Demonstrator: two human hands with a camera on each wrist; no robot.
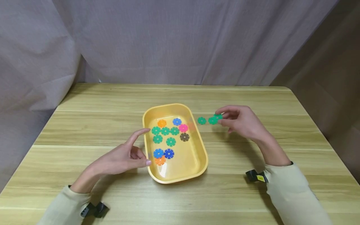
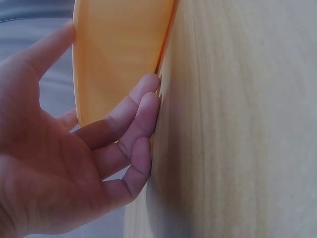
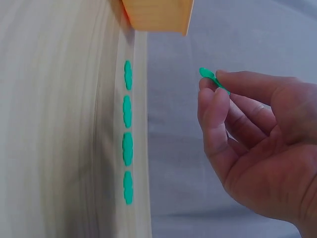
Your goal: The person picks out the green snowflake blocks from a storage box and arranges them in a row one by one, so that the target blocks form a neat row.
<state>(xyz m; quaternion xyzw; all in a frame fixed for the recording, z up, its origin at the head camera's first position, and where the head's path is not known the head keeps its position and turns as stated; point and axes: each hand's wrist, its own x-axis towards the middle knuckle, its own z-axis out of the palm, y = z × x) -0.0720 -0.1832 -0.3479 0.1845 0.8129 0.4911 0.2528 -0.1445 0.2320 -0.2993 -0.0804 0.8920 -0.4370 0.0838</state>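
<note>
A yellow tray holds several flower-shaped plastic discs: green, blue, orange, pink and dark brown. At its left side my left hand touches the rim with spread thumb and index finger; the other fingers bend loosely by the outer wall, as the left wrist view shows. To the right of the tray, my right hand pinches a green disc between thumb and fingers, raised above the table. Several green discs lie in a row on the wood below.
The tray and the row of discs stand on a light wooden table. Behind it hangs a grey curtain, with a darker cloth at the right. Black wrist cameras sit at both sleeves.
</note>
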